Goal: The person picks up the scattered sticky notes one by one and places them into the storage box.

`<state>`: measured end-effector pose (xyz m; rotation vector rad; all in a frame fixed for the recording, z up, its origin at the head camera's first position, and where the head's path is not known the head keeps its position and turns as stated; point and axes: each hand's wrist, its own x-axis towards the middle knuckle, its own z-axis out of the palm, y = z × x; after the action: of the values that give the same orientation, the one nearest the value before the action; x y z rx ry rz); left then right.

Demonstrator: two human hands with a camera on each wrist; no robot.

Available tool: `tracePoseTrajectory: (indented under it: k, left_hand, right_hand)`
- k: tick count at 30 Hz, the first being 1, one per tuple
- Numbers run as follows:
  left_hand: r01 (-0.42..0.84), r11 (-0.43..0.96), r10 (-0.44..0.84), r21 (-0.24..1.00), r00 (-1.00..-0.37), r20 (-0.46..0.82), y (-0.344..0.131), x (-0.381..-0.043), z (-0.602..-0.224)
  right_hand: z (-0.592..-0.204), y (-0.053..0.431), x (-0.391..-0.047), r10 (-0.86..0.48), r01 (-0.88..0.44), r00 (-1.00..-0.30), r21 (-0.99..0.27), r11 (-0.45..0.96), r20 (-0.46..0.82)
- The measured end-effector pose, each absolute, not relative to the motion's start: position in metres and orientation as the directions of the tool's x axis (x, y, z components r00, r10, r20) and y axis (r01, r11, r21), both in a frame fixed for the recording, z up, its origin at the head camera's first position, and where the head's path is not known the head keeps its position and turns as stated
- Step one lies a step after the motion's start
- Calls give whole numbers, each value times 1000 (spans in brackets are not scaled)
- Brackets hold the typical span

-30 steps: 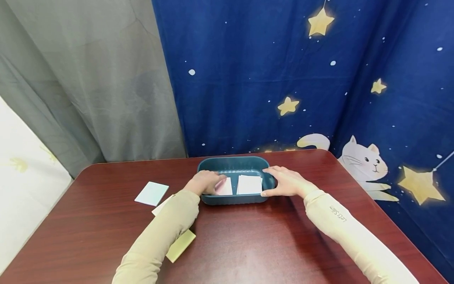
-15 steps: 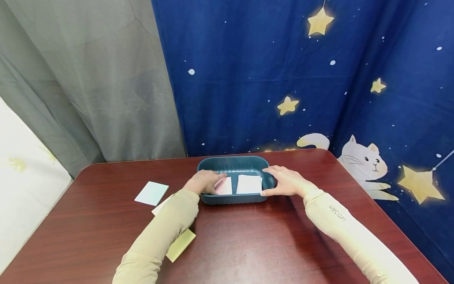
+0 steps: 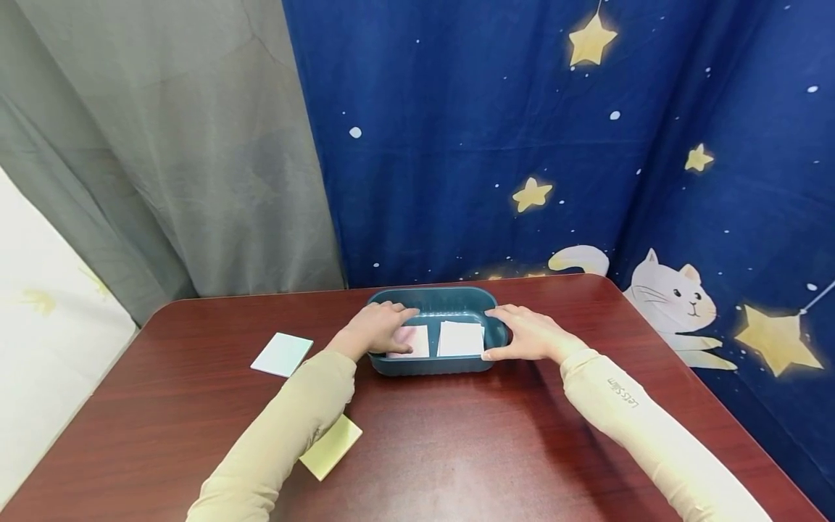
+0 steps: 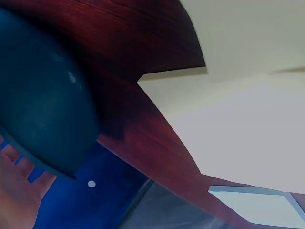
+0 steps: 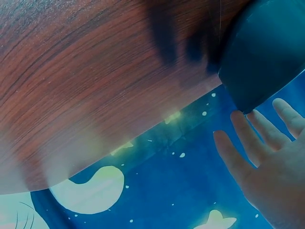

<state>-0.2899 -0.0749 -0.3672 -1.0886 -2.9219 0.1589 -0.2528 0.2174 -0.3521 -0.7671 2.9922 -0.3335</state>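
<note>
A dark teal plastic bin (image 3: pixel 433 367) stands near the table's far edge. Inside it, a pinkish square paper pad (image 3: pixel 420 340) lies on the left and a white square paper pad (image 3: pixel 461 338) on the right. My left hand (image 3: pixel 372 332) is spread over the bin's left end, its thumb and fingers apart above the pinkish pad. At the right end, my right hand (image 3: pixel 525 333) rests against the rim, with the thumb at the front corner and the fingers towards the back. The right wrist view shows these fingers (image 5: pixel 252 140) fairly straight beside the bin.
A light blue paper pad (image 3: pixel 283 354) lies left on the reddish-brown table (image 3: pixel 450 442). Partly under my left sleeve is a yellow pad (image 3: pixel 333 446). A cream pad (image 4: pixel 228 129) shows in the left wrist view, hidden by the sleeve from the head. Curtains (image 3: pixel 457 145) hang behind.
My left hand has risen slightly and its fingers have spread, baring more of its thumb above the pinkish pad. The left sleeve has shifted left, over the cream pad. The right hand stays put.
</note>
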Motion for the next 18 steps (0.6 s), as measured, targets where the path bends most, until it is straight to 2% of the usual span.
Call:
tracePoseTrajectory:
  k: [6, 18]
  left_hand:
    - [640, 765, 644, -78, -761, 74, -77, -279, -353]
    - [636, 765, 638, -106, -723, 266, -93, -251, -330]
  right_hand:
    - [-351, 218, -253, -478, -471, -878, -218, 855, 23]
    - [-351, 218, -251, -486, -475, -874, -230, 849, 13]
